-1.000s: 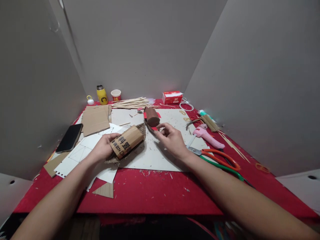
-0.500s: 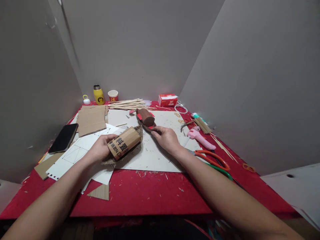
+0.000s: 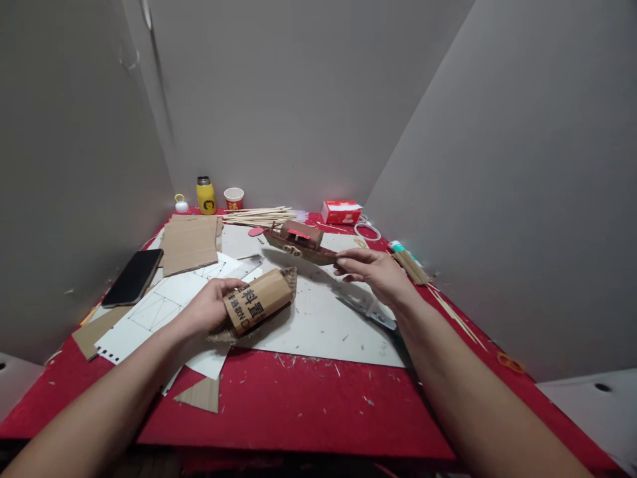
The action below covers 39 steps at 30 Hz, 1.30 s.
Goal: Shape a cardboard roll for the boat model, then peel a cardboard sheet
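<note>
My left hand (image 3: 206, 307) grips a curved piece of brown corrugated cardboard (image 3: 259, 299) printed with black characters, held just above the white board (image 3: 318, 318). My right hand (image 3: 381, 272) pinches one end of a small brown cardboard boat model (image 3: 298, 241) with a red-topped cabin. The boat is lifted off the board and held level, pointing left.
A black phone (image 3: 133, 276), a flat cardboard sheet (image 3: 190, 242) and drawn paper sheets (image 3: 164, 305) lie at left. A yellow bottle (image 3: 205, 195), a paper cup (image 3: 233, 197), wooden sticks (image 3: 259, 215) and a red box (image 3: 341, 212) line the back. Grey walls enclose the red table (image 3: 308, 398).
My right hand took hold of the boat model lying on the board and lifted it clear. My left hand kept its grip on the cardboard piece.
</note>
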{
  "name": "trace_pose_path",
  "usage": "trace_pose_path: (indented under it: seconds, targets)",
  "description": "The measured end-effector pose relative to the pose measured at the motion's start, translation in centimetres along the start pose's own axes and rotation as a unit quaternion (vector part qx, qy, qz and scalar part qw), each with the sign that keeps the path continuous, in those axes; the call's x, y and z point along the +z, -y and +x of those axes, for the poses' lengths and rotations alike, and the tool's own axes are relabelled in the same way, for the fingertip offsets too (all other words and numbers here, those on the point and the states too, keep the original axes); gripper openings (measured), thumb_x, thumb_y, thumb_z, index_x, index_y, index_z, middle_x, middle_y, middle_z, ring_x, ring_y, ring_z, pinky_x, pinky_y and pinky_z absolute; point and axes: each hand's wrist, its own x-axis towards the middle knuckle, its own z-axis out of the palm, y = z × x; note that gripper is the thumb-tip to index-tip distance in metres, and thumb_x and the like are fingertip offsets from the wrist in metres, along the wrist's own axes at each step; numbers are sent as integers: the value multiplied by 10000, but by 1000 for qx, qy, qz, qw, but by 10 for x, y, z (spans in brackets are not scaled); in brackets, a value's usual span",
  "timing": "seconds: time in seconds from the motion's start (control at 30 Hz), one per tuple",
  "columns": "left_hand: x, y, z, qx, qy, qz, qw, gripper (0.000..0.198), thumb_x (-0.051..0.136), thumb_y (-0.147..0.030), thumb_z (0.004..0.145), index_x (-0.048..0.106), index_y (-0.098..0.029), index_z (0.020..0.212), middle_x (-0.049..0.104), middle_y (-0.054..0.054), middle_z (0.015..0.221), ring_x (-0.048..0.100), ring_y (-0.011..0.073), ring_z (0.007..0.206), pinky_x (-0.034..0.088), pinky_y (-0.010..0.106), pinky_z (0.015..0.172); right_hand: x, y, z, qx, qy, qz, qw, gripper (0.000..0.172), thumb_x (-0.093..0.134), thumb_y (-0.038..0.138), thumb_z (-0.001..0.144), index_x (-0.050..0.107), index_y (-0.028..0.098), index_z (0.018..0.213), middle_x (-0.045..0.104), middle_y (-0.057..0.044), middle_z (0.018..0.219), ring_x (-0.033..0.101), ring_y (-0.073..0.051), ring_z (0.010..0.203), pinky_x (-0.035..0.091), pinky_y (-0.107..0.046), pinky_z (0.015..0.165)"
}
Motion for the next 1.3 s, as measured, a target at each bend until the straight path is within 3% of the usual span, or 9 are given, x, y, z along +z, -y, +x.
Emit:
trace_pose_path:
  seconds: [0.37,0.83,1.0,1.2,1.3]
  targets:
    - [4,4,-4,21,71,54,996,265,670,-188,665,721,-151,923,757,75,904,686,202,780,513,295,728,-19,16,-6,39,92,67,993,231,802,282,591,713,170,772,707,-50,692,684,-179,647,523,-281,580]
    - [6,9,-8,14,104,132,986,370,604,-234,736,686,-100,1071,745,103,952,681,256,874,510,315,719,-17,22,-13,-3,190,59,980,167,821,263,611,767,185,749,726,-61,706,651,-142,620,523,-232,568]
    - [6,5,-11,64,67,197,976,284,611,-260,765,697,-116,994,733,98,1010,657,253,914,500,317,764,-20,16,-12,-23,220,66,973,150,822,262,639,767,193,760,717,-48,667,650,-135,597,532,-240,595]
    - [9,-1,-11,76,124,167,975,160,634,-253,734,710,-128,797,717,38,772,633,200,753,480,273,661,-19,15,-13,-41,217,61,973,178,843,311,615,760,202,728,693,-33,618,644,-145,574,539,-265,592]
    - [10,-1,-12,57,115,140,982,113,630,-229,706,693,-135,704,689,11,679,615,182,688,471,261,618,-19,15,-12,-39,217,48,974,183,848,322,606,759,208,718,696,-35,622,640,-150,578,538,-276,600]
